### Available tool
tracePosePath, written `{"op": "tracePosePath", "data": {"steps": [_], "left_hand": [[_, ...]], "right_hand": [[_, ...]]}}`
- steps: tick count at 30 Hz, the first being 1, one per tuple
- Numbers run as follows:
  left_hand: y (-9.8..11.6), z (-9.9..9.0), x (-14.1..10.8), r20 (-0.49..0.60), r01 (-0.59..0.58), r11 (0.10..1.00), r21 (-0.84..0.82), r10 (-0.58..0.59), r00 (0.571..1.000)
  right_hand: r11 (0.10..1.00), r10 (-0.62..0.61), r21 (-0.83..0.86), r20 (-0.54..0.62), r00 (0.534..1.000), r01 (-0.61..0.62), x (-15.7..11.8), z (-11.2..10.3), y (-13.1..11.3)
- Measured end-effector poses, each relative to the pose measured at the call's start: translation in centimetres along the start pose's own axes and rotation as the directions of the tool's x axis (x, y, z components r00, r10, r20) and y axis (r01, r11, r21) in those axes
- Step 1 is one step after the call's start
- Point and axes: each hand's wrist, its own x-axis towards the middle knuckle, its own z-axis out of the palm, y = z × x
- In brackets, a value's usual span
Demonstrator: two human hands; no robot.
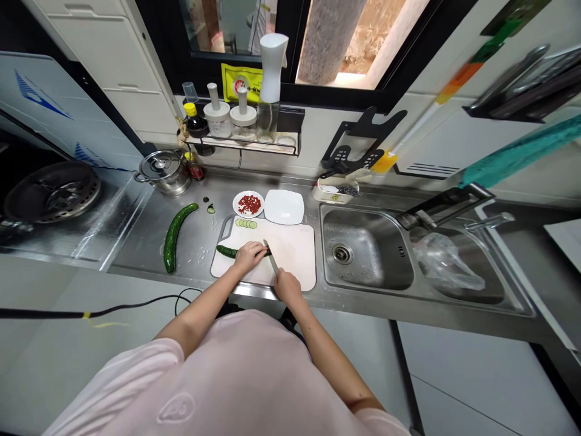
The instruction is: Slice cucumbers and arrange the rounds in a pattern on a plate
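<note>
Over cutting board (295, 248), hands (249, 257) (287, 286) pin cuke (226, 251) L, grip knife (272, 260) R.

A black-framed window (340, 97) sits above the stainless steel counter (136, 242), with daylight falling on a rough pillar (327, 36) outside. White upper cabinets (122, 66) stand at the left, and a pale wall (436, 133) rises behind the double steel sink (367, 248). Below the counter are pale lower panels (472, 387), with a black cable (86, 313) running across them at left.
</note>
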Motion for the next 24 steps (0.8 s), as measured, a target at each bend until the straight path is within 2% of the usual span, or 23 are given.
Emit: {"op": "tracePosePath", "data": {"steps": [5, 13, 24], "left_hand": [[0.0, 0.0, 0.0, 0.004, 0.003, 1.0, -0.006, -0.002, 1.0], [0.1, -0.2, 0.0, -0.001, -0.011, 1.0, -0.004, 0.011, 1.0], [-0.1, -0.1, 0.1, 0.016, -0.026, 1.0, 0.017, 0.026, 1.0]], "right_hand": [[1.0, -0.005, 0.012, 0.008, 1.0, 0.005, 0.7, -0.4, -0.3], [1.0, -0.012, 0.025, -0.045, 0.999, 0.013, 2.2, -0.9, -1.2], [1.0, 0.002, 0.013, -0.009, 1.0, -0.002, 0.8, -0.5, -0.5]]}}
